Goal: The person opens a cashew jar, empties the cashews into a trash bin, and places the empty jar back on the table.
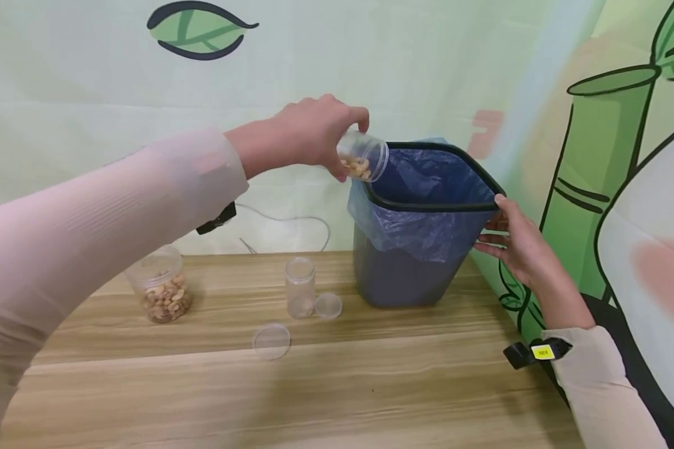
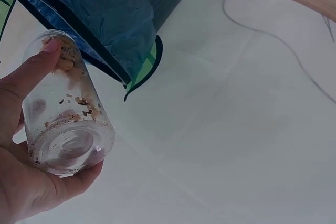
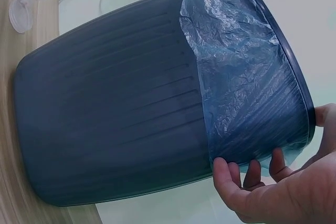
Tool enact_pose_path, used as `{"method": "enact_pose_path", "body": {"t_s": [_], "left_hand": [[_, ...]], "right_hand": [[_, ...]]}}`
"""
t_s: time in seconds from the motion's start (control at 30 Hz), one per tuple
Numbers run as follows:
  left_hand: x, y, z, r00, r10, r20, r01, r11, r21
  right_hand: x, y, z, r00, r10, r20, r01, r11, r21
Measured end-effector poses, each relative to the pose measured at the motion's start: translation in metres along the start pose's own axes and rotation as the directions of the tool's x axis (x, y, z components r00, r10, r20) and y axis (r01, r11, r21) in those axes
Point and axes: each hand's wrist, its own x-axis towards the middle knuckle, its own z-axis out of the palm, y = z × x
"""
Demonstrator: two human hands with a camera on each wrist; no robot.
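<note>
My left hand grips a transparent plastic jar, tipped on its side with its mouth at the left rim of the trash bin. Some cashew-like nuts lie near the jar's mouth. Brown crumbs cling inside its wall in the left wrist view. A blue plastic bag lines the dark bin and folds over its black rim. At the bin's right corner my right hand holds the rim, thumb on top and fingers against the outside of the bag.
On the wooden table, a transparent jar of nuts stands at the left. A smaller transparent jar stands left of the bin, beside a small round lid. A larger lid lies nearer. A thin cable hangs against the printed backdrop.
</note>
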Motion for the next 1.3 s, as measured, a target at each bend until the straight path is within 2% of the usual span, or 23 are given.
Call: {"method": "enact_pose_path", "body": {"t_s": [0.17, 0.43, 0.67, 0.97, 1.13, 1.3], "left_hand": [[0.004, 0.001, 0.002, 1.000, 0.002, 0.003, -0.002, 1.000, 0.018], [0.019, 0.020, 0.010, 0.999, 0.048, 0.026, -0.049, 0.997, 0.055], [0.027, 0.033, 0.010, 0.995, 0.095, 0.010, -0.096, 0.989, 0.117], [0.037, 0.049, 0.012, 0.995, 0.089, 0.047, -0.094, 0.987, 0.131], [0.036, 0.046, 0.013, 0.996, 0.073, 0.051, -0.079, 0.986, 0.145], [0.027, 0.030, 0.011, 0.999, 0.037, 0.039, -0.042, 0.990, 0.135]], "right_hand": [[0.001, -0.002, 0.002, 1.000, 0.005, 0.005, -0.005, 1.000, -0.008], [0.002, -0.001, 0.003, 1.000, 0.015, 0.009, -0.015, 1.000, -0.006], [0.002, -0.002, 0.003, 1.000, 0.009, -0.002, -0.009, 1.000, -0.008], [0.001, 0.001, 0.001, 1.000, 0.016, -0.005, -0.016, 1.000, -0.004], [0.000, 0.003, 0.002, 1.000, 0.009, -0.003, -0.009, 1.000, -0.012], [0.000, 0.002, 0.002, 1.000, 0.004, -0.007, -0.004, 1.000, -0.012]]}}
